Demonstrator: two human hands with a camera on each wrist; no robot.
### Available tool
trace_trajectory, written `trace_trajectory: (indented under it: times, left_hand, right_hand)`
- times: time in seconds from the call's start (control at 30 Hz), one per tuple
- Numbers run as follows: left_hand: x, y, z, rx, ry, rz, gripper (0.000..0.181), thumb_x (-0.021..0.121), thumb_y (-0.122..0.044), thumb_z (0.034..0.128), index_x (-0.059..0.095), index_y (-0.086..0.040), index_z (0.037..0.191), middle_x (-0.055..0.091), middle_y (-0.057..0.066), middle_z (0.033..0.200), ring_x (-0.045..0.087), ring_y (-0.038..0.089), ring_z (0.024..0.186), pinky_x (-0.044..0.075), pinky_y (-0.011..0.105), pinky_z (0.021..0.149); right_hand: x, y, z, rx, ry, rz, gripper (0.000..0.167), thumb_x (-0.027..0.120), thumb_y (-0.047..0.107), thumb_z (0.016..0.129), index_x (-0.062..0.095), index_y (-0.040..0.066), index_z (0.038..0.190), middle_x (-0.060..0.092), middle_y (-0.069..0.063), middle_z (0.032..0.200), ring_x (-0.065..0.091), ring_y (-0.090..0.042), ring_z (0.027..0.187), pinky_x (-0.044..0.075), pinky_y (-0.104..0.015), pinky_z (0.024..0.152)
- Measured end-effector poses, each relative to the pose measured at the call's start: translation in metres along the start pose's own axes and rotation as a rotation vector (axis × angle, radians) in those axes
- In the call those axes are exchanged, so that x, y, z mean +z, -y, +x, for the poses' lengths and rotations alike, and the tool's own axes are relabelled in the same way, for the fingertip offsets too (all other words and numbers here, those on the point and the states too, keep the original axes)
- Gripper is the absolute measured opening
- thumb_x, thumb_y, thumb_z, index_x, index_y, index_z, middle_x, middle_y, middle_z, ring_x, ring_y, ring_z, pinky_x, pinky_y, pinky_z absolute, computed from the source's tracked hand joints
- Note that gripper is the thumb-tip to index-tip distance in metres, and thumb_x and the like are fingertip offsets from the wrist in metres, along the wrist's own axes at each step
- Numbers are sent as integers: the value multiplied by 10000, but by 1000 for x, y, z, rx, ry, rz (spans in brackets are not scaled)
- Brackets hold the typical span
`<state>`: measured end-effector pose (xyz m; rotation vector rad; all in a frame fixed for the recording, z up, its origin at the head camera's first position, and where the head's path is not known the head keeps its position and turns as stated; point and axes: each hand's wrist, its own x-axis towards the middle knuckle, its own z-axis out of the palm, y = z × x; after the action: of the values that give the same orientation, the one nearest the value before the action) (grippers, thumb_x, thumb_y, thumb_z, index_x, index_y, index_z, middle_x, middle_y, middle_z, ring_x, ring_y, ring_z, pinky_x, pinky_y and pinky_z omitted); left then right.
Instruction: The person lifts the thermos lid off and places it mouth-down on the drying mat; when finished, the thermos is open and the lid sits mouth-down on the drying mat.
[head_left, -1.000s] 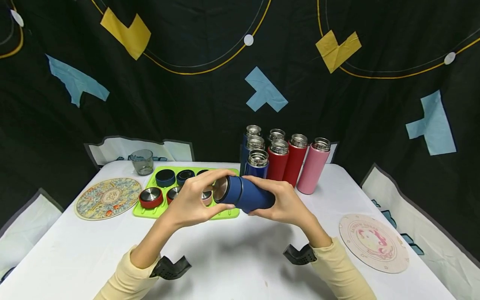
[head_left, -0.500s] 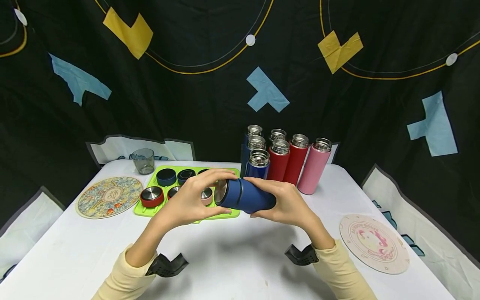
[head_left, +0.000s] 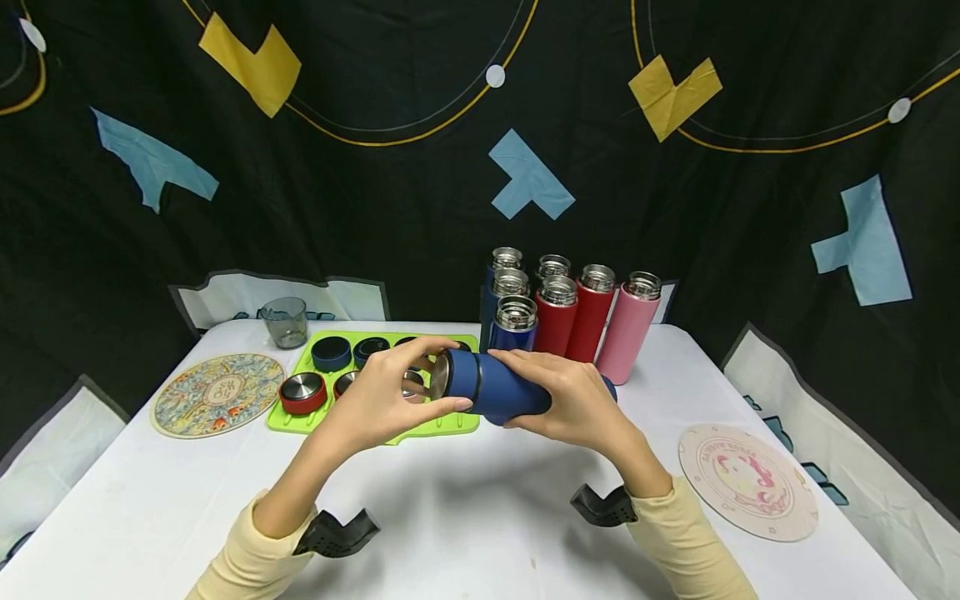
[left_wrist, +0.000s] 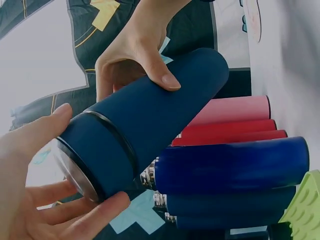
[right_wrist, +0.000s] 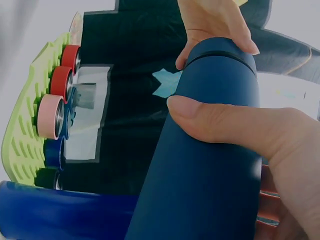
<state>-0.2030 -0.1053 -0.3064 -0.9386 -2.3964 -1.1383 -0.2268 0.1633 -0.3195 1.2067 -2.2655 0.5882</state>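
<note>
A matte blue thermos bottle (head_left: 517,390) is held tilted above the table, its steel-topped blue lid (head_left: 461,374) pointing left. My left hand (head_left: 378,398) grips the lid's rim between thumb and fingers. Around the bottle's body curls my right hand (head_left: 577,402), with the thumb (right_wrist: 215,122) pressed along its side. A dark ring shows where lid and body meet in the left wrist view. Behind stand several lidless bottles: blue (head_left: 513,323), red (head_left: 557,312) and pink (head_left: 628,329).
A green tray (head_left: 450,425) carries several lids, including a red lid (head_left: 302,393) and a dark blue lid (head_left: 331,354). Beyond it are a glass (head_left: 284,323) and a patterned round mat (head_left: 225,396). A pink round mat (head_left: 750,483) lies at the right.
The left fingers have shifted slightly on the lid. The right hand has turned a little, and the bottle's far end now shows beyond it.
</note>
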Motion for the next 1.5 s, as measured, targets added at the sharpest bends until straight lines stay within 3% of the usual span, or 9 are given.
trace_trajectory:
  times: [0.1, 0.2, 0.43, 0.6, 0.9, 1.0, 1.3, 1.4, 1.5]
  left_hand:
    - [0, 1, 1, 19, 22, 8, 671, 824, -400, 750, 554, -137, 1305, 616, 33, 1198, 621, 189, 997, 574, 296, 764]
    - [-1, 2, 1, 90, 57, 3, 703, 866, -296, 720, 540, -162, 1328, 568, 9, 1288, 583, 188, 1089, 567, 335, 804]
    - [-1, 1, 1, 206, 91, -13, 714, 879, -119, 695, 561, -191, 1330, 521, 15, 1359, 521, 195, 1185, 577, 411, 751]
    - [0, 2, 2, 181, 46, -8, 694, 883, -212, 702, 566, -166, 1318, 557, 10, 1313, 566, 187, 1129, 571, 338, 788]
    - [2, 1, 2, 8, 13, 2, 672, 825, -403, 746, 563, -141, 1307, 635, 45, 1173, 636, 191, 919, 573, 258, 720]
    - [3, 3, 3, 36, 38, -2, 671, 823, -381, 756, 550, -148, 1323, 609, 31, 1228, 619, 186, 986, 571, 285, 762]
    - [2, 4, 2, 205, 82, 3, 730, 883, -177, 699, 548, -214, 1346, 515, -19, 1366, 499, 185, 1215, 579, 404, 749]
    - [2, 4, 2, 229, 65, 7, 716, 884, -157, 695, 562, -204, 1333, 520, -17, 1361, 505, 181, 1210, 569, 376, 794]
    - [3, 4, 3, 213, 40, -4, 706, 883, -196, 701, 560, -185, 1328, 541, -13, 1335, 533, 176, 1177, 558, 339, 826]
  right_hand:
    - [0, -1, 0, -5, 8, 0, 829, 910, 340, 638, 551, 219, 1375, 636, -31, 1249, 617, -201, 1091, 548, -396, 856]
    - [-1, -3, 0, -1, 23, 44, 820, 909, 336, 642, 553, 221, 1372, 645, -18, 1228, 621, -175, 1065, 548, -373, 853]
    - [-5, -6, -2, 35, 67, 127, 838, 912, 355, 633, 545, 253, 1380, 649, 23, 1209, 620, -119, 1025, 544, -317, 844]
    - [-5, -5, -1, 31, 50, 94, 825, 911, 339, 639, 551, 248, 1376, 645, 10, 1223, 619, -145, 1048, 544, -337, 858]
    - [-2, -3, -1, -7, -8, -21, 835, 925, 299, 620, 562, 219, 1368, 635, -43, 1251, 603, -222, 1123, 541, -421, 872]
    - [-3, -3, -1, -8, -3, -19, 829, 922, 309, 625, 563, 218, 1367, 638, -42, 1246, 606, -218, 1117, 540, -418, 873]
    - [-7, -5, -2, 37, 56, 119, 820, 917, 309, 637, 557, 238, 1371, 644, 11, 1218, 614, -136, 1038, 540, -336, 861]
    - [-7, -5, -2, 34, 53, 125, 811, 912, 306, 645, 557, 237, 1371, 639, 15, 1229, 611, -133, 1049, 537, -335, 869]
    - [-6, -5, -2, 20, 35, 104, 806, 910, 308, 649, 559, 230, 1370, 631, 10, 1250, 606, -149, 1080, 529, -353, 891]
